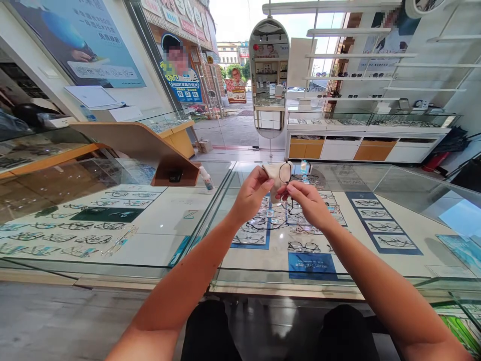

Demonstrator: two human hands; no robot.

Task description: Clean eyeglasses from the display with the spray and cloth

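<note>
Over the glass display counter (180, 220), my left hand (255, 190) pinches a pale beige cloth (273, 173) between thumb and fingers. Beside it my right hand (303, 198) is closed on a pair of thin dark-rimmed eyeglasses (285, 173). One round lens stands upright in front of the cloth; the other hangs lower, below my right fingertips. Whether the cloth touches the lens I cannot tell. Further pairs of eyeglasses (304, 246) lie beneath my hands, several of them on blue and white display cards.
A spray bottle (206, 178) stands on the counter to the left, near a wooden-edged stand (176, 173). Rows of eyeglass frames (93, 239) fill the left case. An oval mirror (269, 77) and wall shelves (361, 56) are beyond the counter.
</note>
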